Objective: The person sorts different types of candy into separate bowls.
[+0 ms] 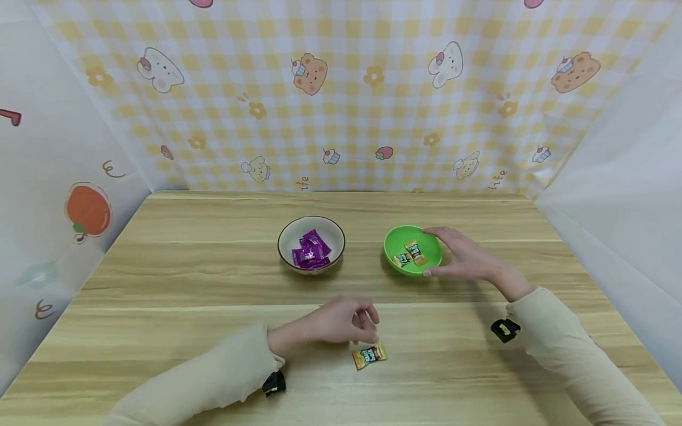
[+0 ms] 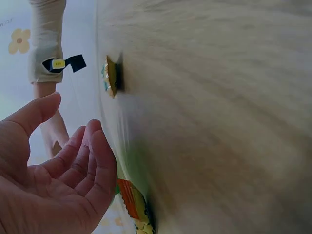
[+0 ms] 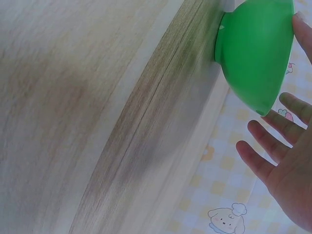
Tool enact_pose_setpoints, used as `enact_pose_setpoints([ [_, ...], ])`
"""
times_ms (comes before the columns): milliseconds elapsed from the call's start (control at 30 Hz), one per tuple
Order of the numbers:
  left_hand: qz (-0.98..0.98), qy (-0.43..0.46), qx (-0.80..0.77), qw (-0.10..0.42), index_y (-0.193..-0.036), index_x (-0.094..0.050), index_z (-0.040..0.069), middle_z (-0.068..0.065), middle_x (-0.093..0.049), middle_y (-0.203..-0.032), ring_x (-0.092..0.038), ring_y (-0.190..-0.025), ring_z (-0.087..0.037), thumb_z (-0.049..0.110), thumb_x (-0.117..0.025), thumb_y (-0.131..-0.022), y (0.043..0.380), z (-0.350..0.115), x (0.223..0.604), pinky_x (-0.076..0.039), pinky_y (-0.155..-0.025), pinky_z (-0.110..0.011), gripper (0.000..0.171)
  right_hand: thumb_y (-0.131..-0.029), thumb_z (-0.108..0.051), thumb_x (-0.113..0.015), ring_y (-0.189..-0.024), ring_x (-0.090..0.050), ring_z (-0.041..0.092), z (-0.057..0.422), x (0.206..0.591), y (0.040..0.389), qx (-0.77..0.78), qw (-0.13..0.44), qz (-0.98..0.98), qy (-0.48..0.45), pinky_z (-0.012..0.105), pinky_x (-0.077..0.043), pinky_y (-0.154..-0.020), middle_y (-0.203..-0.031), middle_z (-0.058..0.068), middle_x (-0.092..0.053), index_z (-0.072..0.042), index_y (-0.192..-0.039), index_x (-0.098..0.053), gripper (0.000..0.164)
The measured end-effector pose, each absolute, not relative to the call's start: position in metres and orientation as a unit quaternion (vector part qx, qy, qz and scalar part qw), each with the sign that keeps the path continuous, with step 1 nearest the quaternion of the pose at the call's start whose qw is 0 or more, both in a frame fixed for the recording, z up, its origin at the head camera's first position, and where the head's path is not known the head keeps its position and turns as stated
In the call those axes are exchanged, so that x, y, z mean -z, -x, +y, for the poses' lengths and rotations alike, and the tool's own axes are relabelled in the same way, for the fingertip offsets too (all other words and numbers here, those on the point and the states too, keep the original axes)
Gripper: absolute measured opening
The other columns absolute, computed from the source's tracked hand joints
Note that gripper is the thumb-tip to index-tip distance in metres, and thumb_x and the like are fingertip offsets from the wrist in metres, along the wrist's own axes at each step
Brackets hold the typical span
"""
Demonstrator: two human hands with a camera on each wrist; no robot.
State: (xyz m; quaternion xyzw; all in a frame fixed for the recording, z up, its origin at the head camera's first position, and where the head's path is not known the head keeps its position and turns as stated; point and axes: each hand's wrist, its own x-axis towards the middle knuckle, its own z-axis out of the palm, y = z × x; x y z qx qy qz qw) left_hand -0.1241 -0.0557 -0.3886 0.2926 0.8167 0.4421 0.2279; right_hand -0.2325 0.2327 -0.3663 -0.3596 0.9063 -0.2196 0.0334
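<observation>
My left hand (image 1: pixel 341 319) hovers low over the table with loosely bent fingers, and its palm (image 2: pixel 53 195) holds nothing. Just by its fingertips lies a yellow-orange wrapped candy (image 1: pixel 369 356). From the left wrist, two such candies show: one farther off (image 2: pixel 109 76), another (image 2: pixel 137 207) partly behind the fingers. My right hand (image 1: pixel 460 255) spans the right side of a green bowl (image 1: pixel 394 236), thumb at the near rim and fingers at the far rim. Those fingers (image 3: pixel 278 146) are spread and fairly straight. Two yellow-orange candies (image 1: pixel 415 252) lie inside the bowl.
Left of the green bowl stands a white bowl with a dark rim (image 1: pixel 288 234), holding several purple-wrapped candies (image 1: pixel 311 251). A checked cloth (image 1: pixel 346 112) hangs behind the wooden table (image 1: pixel 186 266). White sheets close off both sides. Each sleeve carries a black strap (image 1: pixel 504 330).
</observation>
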Motion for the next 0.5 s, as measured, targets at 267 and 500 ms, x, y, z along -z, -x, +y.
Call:
enact_pose_setpoints([
  [267,0.834,-0.312,-0.398,0.222,-0.087,-0.059,0.008,0.012,-0.055,-0.064,-0.048,-0.054,-0.001,0.019,-0.073,-0.072,0.115,-0.056,0.394,-0.04,-0.053,-0.016,0.023,-0.069,-0.049,-0.069,-0.118,-0.033,0.035,0.233,0.366,0.233,0.218,0.032,0.906,0.362,0.052,-0.028,-0.092,-0.129,0.019,-0.039,-0.001,-0.131,-0.034,0.086],
  [500,0.848,-0.324,-0.363,0.21,-0.087,-0.058,0.011,0.014,-0.052,-0.063,-0.045,-0.052,0.002,0.019,-0.074,-0.072,0.109,-0.052,0.396,-0.038,-0.054,-0.014,0.023,-0.069,-0.05,-0.069,-0.118,-0.033,0.035,0.233,0.366,0.233,0.215,0.031,0.906,0.362,0.052,-0.028,-0.093,-0.13,0.019,-0.038,0.0,-0.131,-0.035,0.086],
])
